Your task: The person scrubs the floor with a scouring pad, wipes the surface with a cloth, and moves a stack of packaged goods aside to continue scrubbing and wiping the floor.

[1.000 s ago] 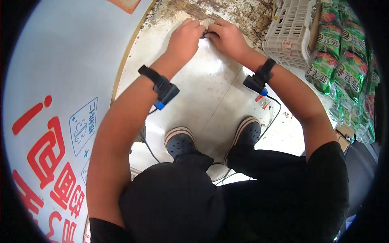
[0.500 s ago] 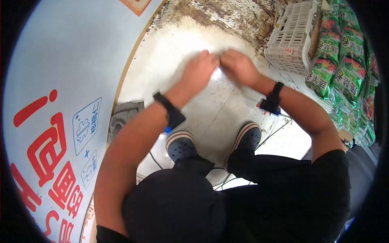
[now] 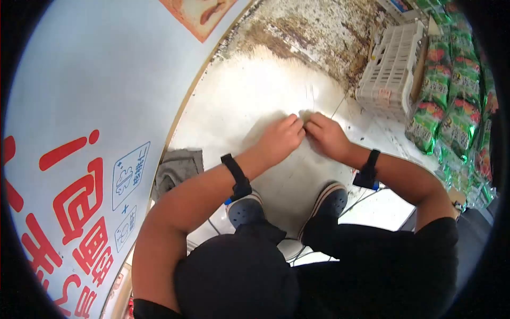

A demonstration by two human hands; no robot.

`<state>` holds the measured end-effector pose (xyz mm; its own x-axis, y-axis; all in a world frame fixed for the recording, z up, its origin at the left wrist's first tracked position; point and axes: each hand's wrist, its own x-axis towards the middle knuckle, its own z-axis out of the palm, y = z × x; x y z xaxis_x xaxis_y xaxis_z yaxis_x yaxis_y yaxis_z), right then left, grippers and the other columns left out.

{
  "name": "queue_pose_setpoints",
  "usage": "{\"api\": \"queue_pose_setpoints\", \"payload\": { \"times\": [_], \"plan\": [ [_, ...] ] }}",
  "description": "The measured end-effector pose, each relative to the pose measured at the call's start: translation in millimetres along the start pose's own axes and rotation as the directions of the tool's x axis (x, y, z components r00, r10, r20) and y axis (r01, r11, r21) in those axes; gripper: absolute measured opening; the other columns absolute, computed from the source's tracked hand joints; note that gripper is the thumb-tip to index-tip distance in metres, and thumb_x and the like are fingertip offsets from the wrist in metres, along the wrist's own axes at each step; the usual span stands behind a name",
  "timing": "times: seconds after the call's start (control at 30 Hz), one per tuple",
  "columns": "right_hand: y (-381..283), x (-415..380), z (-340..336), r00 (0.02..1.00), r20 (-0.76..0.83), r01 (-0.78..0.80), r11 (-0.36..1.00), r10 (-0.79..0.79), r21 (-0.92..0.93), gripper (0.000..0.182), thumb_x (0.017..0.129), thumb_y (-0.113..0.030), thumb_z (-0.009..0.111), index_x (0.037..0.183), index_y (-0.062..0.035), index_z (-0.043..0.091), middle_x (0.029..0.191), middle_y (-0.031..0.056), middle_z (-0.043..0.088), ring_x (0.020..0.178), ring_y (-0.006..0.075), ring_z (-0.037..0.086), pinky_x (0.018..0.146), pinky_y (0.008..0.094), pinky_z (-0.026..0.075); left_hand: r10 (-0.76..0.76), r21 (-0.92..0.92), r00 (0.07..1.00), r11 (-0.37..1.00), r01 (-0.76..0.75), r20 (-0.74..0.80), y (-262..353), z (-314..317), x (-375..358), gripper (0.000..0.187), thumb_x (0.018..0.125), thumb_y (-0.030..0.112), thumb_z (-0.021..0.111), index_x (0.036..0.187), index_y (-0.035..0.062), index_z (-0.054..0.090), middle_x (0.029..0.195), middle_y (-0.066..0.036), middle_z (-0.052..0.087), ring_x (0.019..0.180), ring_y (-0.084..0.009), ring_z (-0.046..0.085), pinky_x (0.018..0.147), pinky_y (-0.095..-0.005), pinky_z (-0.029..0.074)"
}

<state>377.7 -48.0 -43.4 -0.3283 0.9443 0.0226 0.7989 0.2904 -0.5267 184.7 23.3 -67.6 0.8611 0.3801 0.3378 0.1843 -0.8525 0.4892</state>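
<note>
Pale floor [image 3: 249, 101], stained far edge, crate [image 3: 390, 69] at right

The pale tiled floor [image 3: 255, 101] carries a grey cloth [image 3: 178, 166], thin cables [image 3: 289, 255], and a white plastic crate [image 3: 390, 72].

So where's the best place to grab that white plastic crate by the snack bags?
Probably by the top rim of the white crate, coming from the open floor on its left. It stands upright against the green snack bags, and its slotted wall offers finger holes.
</note>
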Motion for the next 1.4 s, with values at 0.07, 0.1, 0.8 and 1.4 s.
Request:
{"api": "queue_pose_setpoints", "payload": {
  "times": [0.07,0.1,0.8,1.4],
  "plan": [
    [4,11,-7,0.998,0.049,0.028,0.999,-0.029,0.021,0.019,0.071,0.0,0.064,0.088,-0.0024,0.057,0.088,0.0127,0.054,0.084,0.0328,0.058,0.073,0.0417,0.051,0.013,-0.021,0.999,1.0,-0.014,-0.045,-12,0,14,0.005,0.072,0.007,0.06,0.076,0.0043,0.057,0.083,-0.008,0.054,0.088,-0.0245,0.057,0.071,-0.0352,0.052],
    [9,21,-7,1.0,-0.008,0.023,0.999,-0.023,0.023,0.018,0.071,0.0,0.064,0.088,-0.0025,0.057,0.087,0.0126,0.054,0.084,0.0328,0.058,0.072,0.0417,0.051,-0.022,-0.004,0.999,1.0,0.022,-0.041,-20,-2,17,0.005,0.073,0.007,0.059,0.077,0.0041,0.058,0.084,-0.008,0.054,0.089,-0.0247,0.057,0.07,-0.0352,0.052],
    [31,94,9,0.969,-0.247,-0.009,1.0,0.015,0.024,0.011,0.079,-0.007,0.059,0.09,-0.0048,0.062,0.091,0.0112,0.057,0.089,0.0305,0.06,0.074,0.0406,0.052,0.14,0.031,0.955,0.988,-0.153,0.26,-116,-59,66,0.003,0.079,0.004,0.059,0.081,0.003,0.059,0.084,-0.011,0.054,0.088,-0.0305,0.057,0.071,-0.0416,0.051],
    [49,118,10,0.926,-0.358,-0.102,0.993,0.119,0.066,0.011,0.079,-0.003,0.063,0.089,-0.0016,0.059,0.093,0.015,0.056,0.092,0.0361,0.058,0.077,0.0455,0.049,-0.076,0.051,0.997,0.996,0.077,-0.033,-128,-40,73,0.009,0.075,-0.001,0.067,0.084,0.0011,0.065,0.082,-0.014,0.056,0.085,-0.0352,0.057,0.073,-0.0447,0.047]
  ]
}}
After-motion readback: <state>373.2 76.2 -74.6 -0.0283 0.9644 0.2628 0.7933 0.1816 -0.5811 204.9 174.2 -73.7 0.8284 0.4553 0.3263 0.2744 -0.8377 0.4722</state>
